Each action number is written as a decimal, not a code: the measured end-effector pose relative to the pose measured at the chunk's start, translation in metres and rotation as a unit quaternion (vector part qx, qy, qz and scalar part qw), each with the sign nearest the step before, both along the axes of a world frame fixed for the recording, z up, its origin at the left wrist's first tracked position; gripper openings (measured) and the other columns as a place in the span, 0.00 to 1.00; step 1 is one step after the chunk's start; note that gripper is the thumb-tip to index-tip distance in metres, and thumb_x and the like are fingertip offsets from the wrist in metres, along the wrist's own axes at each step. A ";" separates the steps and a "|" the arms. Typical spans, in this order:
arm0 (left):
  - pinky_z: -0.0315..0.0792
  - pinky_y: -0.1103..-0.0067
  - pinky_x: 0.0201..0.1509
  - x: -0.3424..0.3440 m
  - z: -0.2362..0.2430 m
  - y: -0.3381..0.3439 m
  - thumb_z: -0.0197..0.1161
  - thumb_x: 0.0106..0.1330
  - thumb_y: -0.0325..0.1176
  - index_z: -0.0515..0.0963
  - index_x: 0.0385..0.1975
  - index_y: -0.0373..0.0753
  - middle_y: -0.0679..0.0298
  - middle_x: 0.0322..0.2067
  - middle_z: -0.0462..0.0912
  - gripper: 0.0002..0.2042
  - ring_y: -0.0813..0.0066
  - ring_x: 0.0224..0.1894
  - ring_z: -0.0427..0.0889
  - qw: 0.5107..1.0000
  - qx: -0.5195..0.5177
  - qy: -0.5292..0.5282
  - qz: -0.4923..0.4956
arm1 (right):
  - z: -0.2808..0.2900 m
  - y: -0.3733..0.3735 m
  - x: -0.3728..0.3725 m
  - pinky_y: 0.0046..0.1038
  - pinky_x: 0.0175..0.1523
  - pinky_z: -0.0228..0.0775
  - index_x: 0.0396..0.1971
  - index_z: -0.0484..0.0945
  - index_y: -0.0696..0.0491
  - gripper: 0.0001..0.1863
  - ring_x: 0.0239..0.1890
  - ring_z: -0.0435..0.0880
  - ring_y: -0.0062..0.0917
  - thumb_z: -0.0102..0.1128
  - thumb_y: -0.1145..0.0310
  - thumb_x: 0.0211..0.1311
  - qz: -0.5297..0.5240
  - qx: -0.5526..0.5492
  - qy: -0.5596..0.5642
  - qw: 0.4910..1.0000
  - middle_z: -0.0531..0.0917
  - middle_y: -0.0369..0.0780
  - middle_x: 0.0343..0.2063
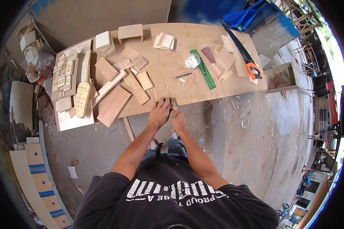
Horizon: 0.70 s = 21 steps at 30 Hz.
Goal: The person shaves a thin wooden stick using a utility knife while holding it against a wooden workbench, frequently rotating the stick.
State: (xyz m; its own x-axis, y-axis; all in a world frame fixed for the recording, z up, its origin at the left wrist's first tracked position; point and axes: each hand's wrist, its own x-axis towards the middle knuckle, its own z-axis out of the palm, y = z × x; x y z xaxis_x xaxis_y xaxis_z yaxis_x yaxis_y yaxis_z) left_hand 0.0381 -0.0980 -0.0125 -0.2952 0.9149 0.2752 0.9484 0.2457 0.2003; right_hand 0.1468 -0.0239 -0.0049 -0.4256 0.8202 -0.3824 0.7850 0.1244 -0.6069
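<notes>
At the plywood table's [187, 91] near edge, my left hand [160, 112] has its fingers bent and pressed down beside thin wooden strips [153, 92]; what lies under them is hidden. My right hand [179, 120], just right of it, grips a slim tool [174, 103], probably a blade, upright at the edge. Above my hands lie a pencil-like tool [182, 76], a small white piece [182, 80], a green ruler [208, 78] and a small round clear container [192, 61]. Wooden boards [113, 105] lie to the left.
A handsaw with orange handle [253, 71] is at the right end. A wooden model house [65, 76] sits at the left end among scrap pieces [125, 53]. A blue bundle [239, 17] is behind; a wooden box [279, 78] stands beyond the right end. Bicycles [305, 179] are far right.
</notes>
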 end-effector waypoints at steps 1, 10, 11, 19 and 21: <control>0.69 0.69 0.51 -0.001 -0.003 -0.001 0.58 0.62 0.35 0.79 0.49 0.34 0.61 0.57 0.71 0.18 0.62 0.60 0.67 1.000 0.000 -0.001 0.001 | 0.002 -0.001 0.000 0.53 0.49 0.72 0.29 0.82 0.68 0.38 0.43 0.80 0.63 0.38 0.45 0.75 0.001 0.000 -0.001 1.000 0.79 0.67 0.33; 0.70 0.68 0.54 -0.008 -0.009 -0.005 0.58 0.60 0.32 0.79 0.49 0.33 0.60 0.59 0.69 0.18 0.59 0.62 0.67 0.997 -0.045 0.027 -0.049 | -0.014 -0.007 -0.002 0.53 0.54 0.71 0.34 0.83 0.67 0.38 0.47 0.80 0.61 0.36 0.44 0.75 -0.022 -0.020 -0.030 0.999 0.80 0.66 0.37; 0.70 0.69 0.54 -0.008 -0.009 -0.005 0.58 0.59 0.31 0.79 0.49 0.33 0.60 0.59 0.69 0.18 0.59 0.62 0.67 0.997 -0.045 0.033 -0.051 | -0.015 -0.006 -0.002 0.53 0.52 0.71 0.31 0.82 0.68 0.37 0.45 0.80 0.62 0.38 0.45 0.75 -0.025 -0.004 -0.031 0.999 0.80 0.67 0.35; 0.70 0.71 0.55 -0.006 -0.006 -0.002 0.58 0.61 0.33 0.81 0.45 0.34 0.61 0.57 0.71 0.15 0.63 0.61 0.68 0.998 -0.033 0.039 -0.046 | -0.006 0.004 -0.011 0.54 0.51 0.71 0.28 0.81 0.69 0.38 0.44 0.79 0.64 0.38 0.45 0.75 0.006 0.028 -0.023 0.999 0.79 0.67 0.33; 0.70 0.71 0.53 -0.004 -0.011 0.000 0.57 0.61 0.33 0.80 0.47 0.35 0.61 0.57 0.72 0.16 0.63 0.60 0.69 0.999 -0.014 0.031 -0.026 | -0.015 0.004 -0.009 0.53 0.53 0.71 0.30 0.82 0.68 0.38 0.46 0.79 0.64 0.37 0.45 0.75 -0.011 0.011 -0.005 1.000 0.80 0.67 0.34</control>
State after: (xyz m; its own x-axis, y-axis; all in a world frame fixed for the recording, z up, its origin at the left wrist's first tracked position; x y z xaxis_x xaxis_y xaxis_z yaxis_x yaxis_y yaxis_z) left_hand 0.0343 -0.0984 -0.0237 -0.2312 0.9362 0.2647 0.9702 0.2014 0.1350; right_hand 0.1376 -0.0198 -0.0202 -0.4027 0.8380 -0.3681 0.7943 0.1200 -0.5956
